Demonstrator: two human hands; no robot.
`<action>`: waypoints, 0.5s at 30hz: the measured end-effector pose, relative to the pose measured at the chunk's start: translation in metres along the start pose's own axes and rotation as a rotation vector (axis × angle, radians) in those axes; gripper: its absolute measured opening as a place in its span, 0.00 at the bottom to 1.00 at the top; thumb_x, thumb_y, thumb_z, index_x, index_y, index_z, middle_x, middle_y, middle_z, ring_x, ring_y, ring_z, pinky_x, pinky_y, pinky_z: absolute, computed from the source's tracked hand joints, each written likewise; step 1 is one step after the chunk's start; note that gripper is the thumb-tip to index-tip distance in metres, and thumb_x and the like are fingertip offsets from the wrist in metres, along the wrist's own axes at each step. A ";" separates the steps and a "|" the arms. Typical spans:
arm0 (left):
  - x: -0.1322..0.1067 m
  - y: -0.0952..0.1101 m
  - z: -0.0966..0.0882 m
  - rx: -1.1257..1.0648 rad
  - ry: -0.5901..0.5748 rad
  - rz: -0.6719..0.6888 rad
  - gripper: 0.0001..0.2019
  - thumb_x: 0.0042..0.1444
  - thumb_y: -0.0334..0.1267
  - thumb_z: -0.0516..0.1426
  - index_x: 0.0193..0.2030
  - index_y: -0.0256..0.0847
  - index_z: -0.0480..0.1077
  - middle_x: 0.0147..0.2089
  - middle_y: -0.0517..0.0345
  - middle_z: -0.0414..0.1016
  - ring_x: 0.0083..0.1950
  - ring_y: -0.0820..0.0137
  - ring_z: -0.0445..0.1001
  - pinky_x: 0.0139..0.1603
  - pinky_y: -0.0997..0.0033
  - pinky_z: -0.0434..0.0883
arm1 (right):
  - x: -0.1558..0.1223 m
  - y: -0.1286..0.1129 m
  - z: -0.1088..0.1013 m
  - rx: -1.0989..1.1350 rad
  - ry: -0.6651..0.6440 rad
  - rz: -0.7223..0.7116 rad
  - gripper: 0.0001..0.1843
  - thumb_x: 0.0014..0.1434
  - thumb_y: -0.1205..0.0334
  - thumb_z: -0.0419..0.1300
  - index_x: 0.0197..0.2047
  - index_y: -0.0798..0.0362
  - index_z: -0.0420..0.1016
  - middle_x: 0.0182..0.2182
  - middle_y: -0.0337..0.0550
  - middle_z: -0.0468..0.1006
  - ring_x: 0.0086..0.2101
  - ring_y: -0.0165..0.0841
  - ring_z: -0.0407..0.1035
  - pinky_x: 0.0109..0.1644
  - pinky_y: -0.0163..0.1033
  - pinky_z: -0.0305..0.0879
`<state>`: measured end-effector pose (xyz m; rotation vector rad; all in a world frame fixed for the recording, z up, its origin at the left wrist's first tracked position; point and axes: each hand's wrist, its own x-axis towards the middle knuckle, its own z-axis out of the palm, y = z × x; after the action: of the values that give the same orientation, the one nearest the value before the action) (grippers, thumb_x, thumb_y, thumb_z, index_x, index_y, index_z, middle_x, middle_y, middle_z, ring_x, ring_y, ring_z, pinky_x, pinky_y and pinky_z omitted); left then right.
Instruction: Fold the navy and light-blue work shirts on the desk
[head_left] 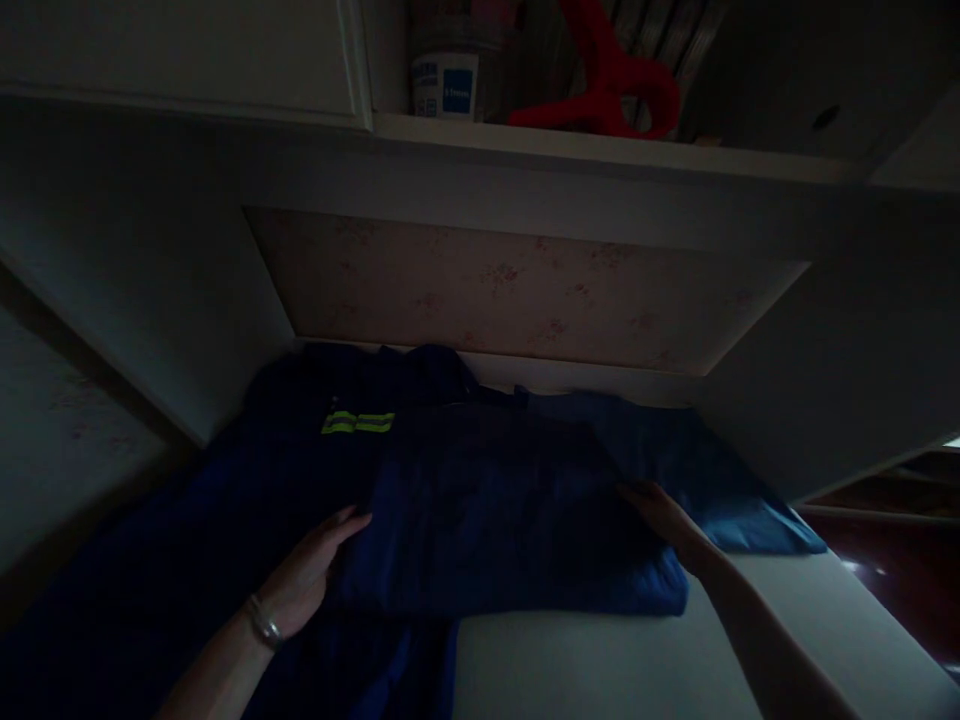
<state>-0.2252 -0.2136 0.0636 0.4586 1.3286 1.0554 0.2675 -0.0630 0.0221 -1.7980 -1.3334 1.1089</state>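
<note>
A dark navy work jacket (502, 510) with a yellow-green reflective strip (358, 422) lies spread over the white surface, one part folded across its middle. Beside the left edge of that folded part is my left hand (304, 570), its fingers stretched out near the cloth and a metal bracelet (264, 622) on its wrist. My right hand (664, 515) rests on the right side of the folded part, fingers extended over the fabric. Dim light hides how firmly it touches. Behind it, a lighter blue cloth (720, 490) lies at the back right.
Above hangs a white shelf (615, 160) bearing a red-handled tool (615, 95) and a jar with a white and blue label (446, 88). Flower-patterned wallpaper (495, 290) covers the back, between side panels. The white surface (570, 665) ends at the right.
</note>
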 end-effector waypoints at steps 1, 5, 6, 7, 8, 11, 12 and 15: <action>-0.003 -0.001 0.006 0.003 -0.040 -0.041 0.19 0.52 0.46 0.63 0.48 0.41 0.73 0.50 0.49 0.79 0.52 0.59 0.77 0.55 0.60 0.72 | -0.003 -0.001 -0.001 0.024 -0.020 0.048 0.29 0.51 0.46 0.65 0.51 0.54 0.74 0.47 0.55 0.80 0.47 0.47 0.74 0.49 0.47 0.73; 0.010 0.007 0.034 0.135 -0.033 -0.143 0.20 0.47 0.50 0.65 0.44 0.40 0.75 0.43 0.49 0.82 0.45 0.58 0.81 0.48 0.61 0.76 | -0.003 -0.019 0.008 0.145 -0.122 0.231 0.27 0.50 0.44 0.67 0.48 0.53 0.75 0.47 0.54 0.80 0.44 0.43 0.76 0.46 0.43 0.75; 0.017 0.008 0.038 0.204 0.004 -0.116 0.21 0.47 0.51 0.65 0.44 0.40 0.76 0.43 0.49 0.82 0.45 0.58 0.81 0.48 0.61 0.76 | -0.001 -0.022 0.013 0.164 -0.149 0.242 0.27 0.50 0.44 0.67 0.48 0.53 0.75 0.46 0.53 0.81 0.43 0.43 0.77 0.44 0.43 0.75; 0.024 0.009 0.042 0.282 0.047 -0.072 0.22 0.46 0.51 0.65 0.45 0.40 0.76 0.43 0.49 0.82 0.46 0.57 0.80 0.47 0.62 0.76 | 0.003 -0.024 0.018 0.176 -0.168 0.222 0.26 0.50 0.45 0.67 0.48 0.53 0.75 0.44 0.53 0.81 0.42 0.43 0.77 0.43 0.44 0.76; 0.030 0.008 0.044 0.353 0.090 -0.026 0.22 0.46 0.51 0.65 0.45 0.41 0.76 0.44 0.49 0.82 0.47 0.57 0.80 0.48 0.62 0.76 | 0.006 -0.024 0.023 0.178 -0.175 0.179 0.25 0.51 0.46 0.66 0.48 0.53 0.75 0.43 0.52 0.82 0.41 0.43 0.77 0.43 0.44 0.76; 0.042 0.004 0.048 0.409 0.129 0.019 0.22 0.46 0.51 0.65 0.45 0.40 0.76 0.47 0.48 0.82 0.49 0.56 0.79 0.49 0.62 0.75 | 0.017 -0.017 0.036 0.141 -0.117 0.031 0.22 0.53 0.52 0.65 0.49 0.52 0.74 0.43 0.49 0.82 0.43 0.43 0.76 0.45 0.46 0.75; 0.043 0.003 0.049 0.370 0.111 0.001 0.23 0.47 0.51 0.65 0.46 0.40 0.75 0.47 0.48 0.81 0.49 0.56 0.79 0.49 0.61 0.76 | 0.020 -0.014 0.039 0.128 -0.088 0.006 0.22 0.53 0.54 0.65 0.50 0.52 0.74 0.44 0.48 0.82 0.44 0.44 0.76 0.47 0.46 0.74; 0.040 0.008 0.057 0.252 0.100 -0.030 0.25 0.47 0.49 0.66 0.50 0.41 0.73 0.47 0.49 0.82 0.48 0.57 0.80 0.49 0.60 0.76 | 0.026 -0.011 0.039 0.138 -0.076 -0.031 0.25 0.53 0.55 0.64 0.54 0.51 0.72 0.49 0.46 0.80 0.48 0.43 0.74 0.49 0.46 0.73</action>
<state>-0.1793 -0.1610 0.0618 0.5770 1.5620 0.8997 0.2314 -0.0350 0.0082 -1.6453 -1.2910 1.2323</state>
